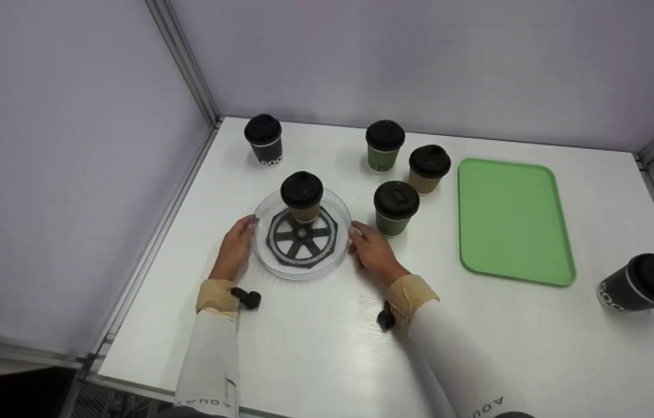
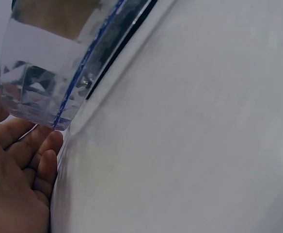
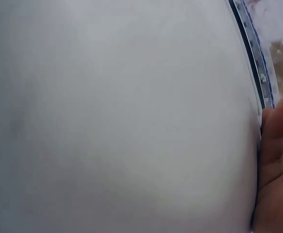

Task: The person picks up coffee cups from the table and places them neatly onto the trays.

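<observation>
A clear round turntable (image 1: 266, 255) with a black spoked base showing through it stands on the white table. On it, toward the far side, is an upright brown paper cup (image 1: 303, 197) with a black lid. My left hand (image 1: 236, 247) holds the turntable's left side, its thumb and fingers at the clear wall (image 2: 35, 92). On the opposite side my right hand (image 1: 374, 249) grips the rim. In the right wrist view, the fingers (image 3: 279, 126) are at the turntable's lower edge, close to the tabletop.
Just right of the turntable stands a green lidded cup (image 1: 395, 209), with another green cup (image 1: 383, 148) and a brown cup (image 1: 428, 169) behind it. A dark cup (image 1: 264, 142) is at back left, another dark cup (image 1: 643, 284) far right. A green tray (image 1: 512, 223) lies on the right.
</observation>
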### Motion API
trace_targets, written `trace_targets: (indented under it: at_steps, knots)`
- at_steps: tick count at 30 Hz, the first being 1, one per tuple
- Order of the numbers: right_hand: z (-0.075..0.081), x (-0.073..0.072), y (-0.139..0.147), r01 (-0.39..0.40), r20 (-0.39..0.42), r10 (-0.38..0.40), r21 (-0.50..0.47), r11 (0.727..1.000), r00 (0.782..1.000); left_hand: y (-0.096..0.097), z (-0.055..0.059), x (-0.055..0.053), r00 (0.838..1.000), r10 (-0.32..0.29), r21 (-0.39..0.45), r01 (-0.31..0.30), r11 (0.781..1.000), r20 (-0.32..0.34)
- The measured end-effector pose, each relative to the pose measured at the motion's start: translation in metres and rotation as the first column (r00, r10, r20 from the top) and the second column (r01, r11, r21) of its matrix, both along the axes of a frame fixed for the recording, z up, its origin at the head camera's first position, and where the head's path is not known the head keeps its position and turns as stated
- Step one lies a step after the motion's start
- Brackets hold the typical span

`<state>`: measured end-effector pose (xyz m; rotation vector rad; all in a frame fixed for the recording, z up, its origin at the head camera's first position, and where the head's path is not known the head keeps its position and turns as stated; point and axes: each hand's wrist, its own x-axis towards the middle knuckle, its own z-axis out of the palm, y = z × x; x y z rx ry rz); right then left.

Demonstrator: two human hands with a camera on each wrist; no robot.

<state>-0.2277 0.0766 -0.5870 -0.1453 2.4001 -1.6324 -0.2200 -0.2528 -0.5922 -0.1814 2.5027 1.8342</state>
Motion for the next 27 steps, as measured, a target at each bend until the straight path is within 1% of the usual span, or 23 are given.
trace_targets:
  at_steps: [6,9,12,15,17,18,20,23,25,27]
  knots:
    - [-0.003,0.001,-0.002,0.000,0.009,0.001,-0.071,0.998,1.000,-0.004,0.001,0.002,1.000,0.007,-0.007,-0.007,1.000,-0.004]
    - [-0.004,0.002,-0.005,-0.001,0.003,0.001,-0.081,0.997,1.000,-0.007,0.003,0.004,1.000,0.019,-0.012,-0.019,1.000,-0.017]
    - [-0.004,0.003,-0.005,0.012,0.004,-0.012,-0.061,0.998,1.000,-0.008,0.002,0.004,1.000,0.016,-0.023,-0.017,1.000,-0.012]
    - [-0.005,0.003,-0.004,0.027,0.018,-0.026,-0.058,0.998,0.999,-0.009,0.002,0.004,1.000,0.014,-0.054,-0.012,0.998,0.019]
    - [-0.006,0.003,-0.003,0.029,0.029,-0.027,-0.073,0.997,0.999,-0.011,0.003,0.003,0.999,0.018,-0.051,-0.016,0.999,0.041]
    - [-0.007,0.003,-0.002,0.026,0.033,-0.024,-0.081,0.996,0.999,-0.012,0.004,0.002,0.998,0.020,-0.048,-0.018,0.999,0.053]
    - [-0.007,0.002,-0.001,0.021,0.042,-0.017,-0.098,0.995,0.999,-0.017,0.008,-0.002,0.998,0.015,-0.014,-0.014,1.000,0.068]
    - [-0.007,0.001,0.001,0.016,0.039,-0.012,-0.110,0.994,0.999,-0.026,0.019,-0.009,0.999,0.025,-0.021,-0.024,0.999,0.047]
    - [-0.006,0.000,0.003,0.016,0.040,-0.011,-0.116,0.993,0.999,-0.031,0.027,-0.015,0.999,0.026,-0.049,-0.025,0.998,0.019]
    - [-0.005,0.000,0.006,0.021,0.046,-0.015,-0.117,0.993,0.999,-0.034,0.035,-0.020,0.999,0.032,-0.103,-0.032,0.994,-0.010]
